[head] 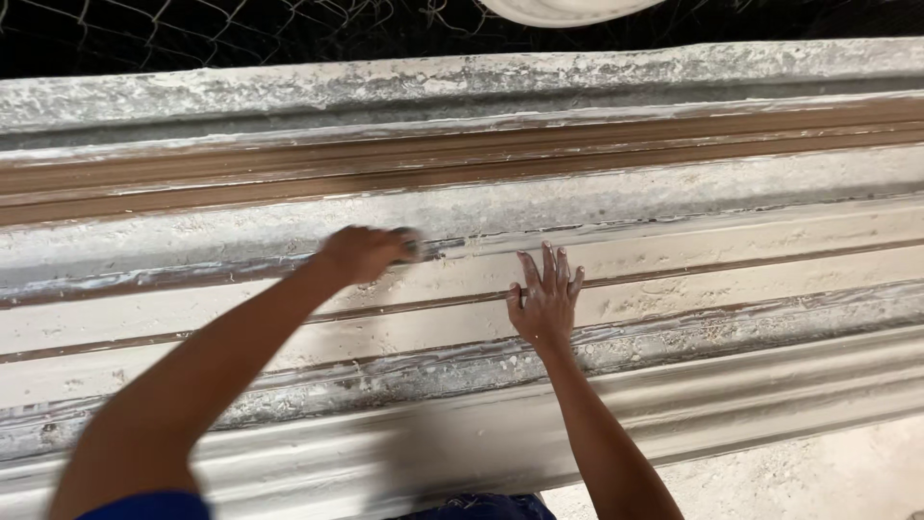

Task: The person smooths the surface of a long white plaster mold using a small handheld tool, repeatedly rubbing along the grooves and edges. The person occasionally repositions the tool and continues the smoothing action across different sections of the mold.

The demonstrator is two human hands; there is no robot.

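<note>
Nearest the camera, a blurred left forearm with a blue sleeve edge (144, 506) rises from the bottom left corner, and a thinner right forearm rises from the bottom centre; both reach up onto a long moulded beam (731, 289) that runs across the whole view, slightly tilted, its ridges and grooves coated in pale, chalky dust.

The left hand (361, 252) is closed in a fist around a small grey object (412, 246), pressed against a dusty ridge of the beam; the object is mostly hidden by the fingers and blurred, so its kind cannot be told. The right hand (546, 299) lies flat on the beam just to the right of it, palm down, fingers spread and pointing away from the person, holding nothing; the two hands are near each other but not touching.

Outward from the hands, thin brown lines show in the grooves where bare wood comes through the pale coating; higher up, a wider brown wooden band (481, 159) runs the length of the beam; above that, a rough grey-white upper edge (385, 87). Beyond the beam, wire mesh (241, 24) shows against darkness, and part of a white curved object (568, 10) sits at the top edge. At the bottom right, a pale dusty floor (818, 472) shows below the beam.
</note>
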